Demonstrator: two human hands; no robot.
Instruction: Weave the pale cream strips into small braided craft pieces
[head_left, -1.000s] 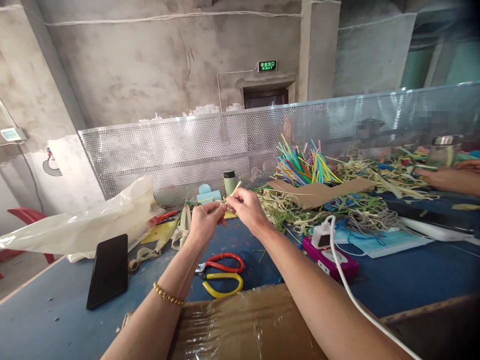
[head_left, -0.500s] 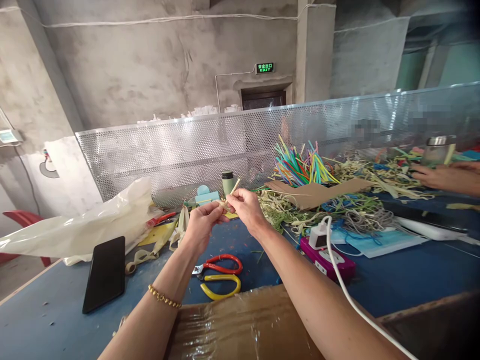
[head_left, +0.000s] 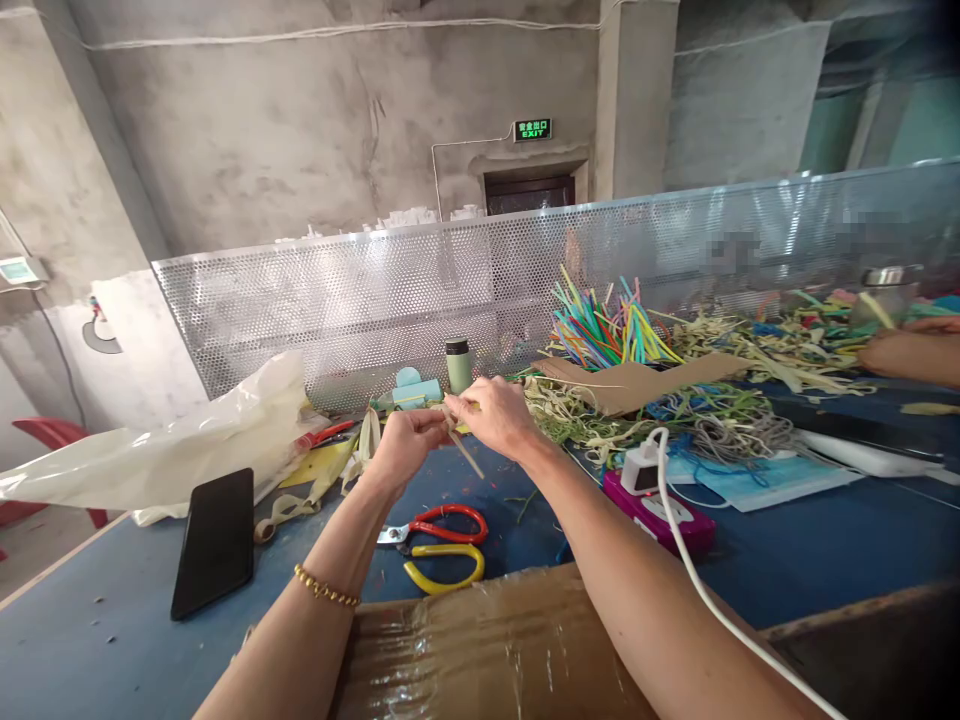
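My left hand (head_left: 409,447) and my right hand (head_left: 496,415) meet over the middle of the blue table, fingertips pinched together. Between them is a thin pale straw-coloured strip (head_left: 468,458), its free end slanting down to the right below the fingers. Both hands are closed on this strip; the part within the fingertips is hidden. On the table below lie scissors (head_left: 435,545) with one red and one yellow handle. Behind the hands a green bottle with a black lid (head_left: 458,368) stands upright, and a light-blue roll-shaped object (head_left: 417,393) lies beside it.
A cardboard box (head_left: 480,650) sits in front of me. Left are a black phone (head_left: 214,543) and a plastic sheet (head_left: 187,440). Right are colourful sticks (head_left: 611,325), a straw pile (head_left: 577,425), a purple power strip (head_left: 664,512) with a white cable, and another person's hand (head_left: 911,352).
The strip's free end pointed up to the right and now slants down to the right. My hands stay together in nearly the same place. The other person's hand has shifted right.
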